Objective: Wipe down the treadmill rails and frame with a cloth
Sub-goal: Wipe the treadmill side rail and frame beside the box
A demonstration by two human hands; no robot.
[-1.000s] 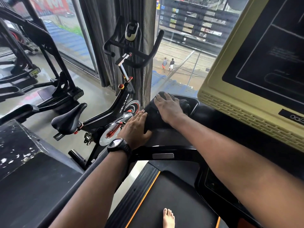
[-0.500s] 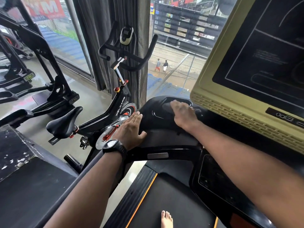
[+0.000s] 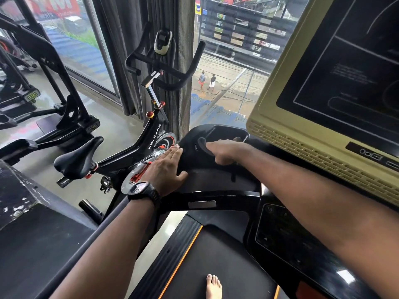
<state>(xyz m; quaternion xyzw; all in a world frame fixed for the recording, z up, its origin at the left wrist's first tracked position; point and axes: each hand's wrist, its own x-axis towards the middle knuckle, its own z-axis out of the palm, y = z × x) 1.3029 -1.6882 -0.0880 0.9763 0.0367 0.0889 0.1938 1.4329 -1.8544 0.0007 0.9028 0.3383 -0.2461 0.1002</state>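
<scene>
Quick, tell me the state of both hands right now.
Left hand: open, flat on the treadmill console.
Right hand: closed round the dark cloth, holding it against the console.

The treadmill's tray is glossy black plastic; the cloth on it looks dark, soft and matt. The console housing is matt olive-yellow plastic with a perforated grille, its screen smooth and glossy. The bike's flywheel is shiny metal.
</scene>
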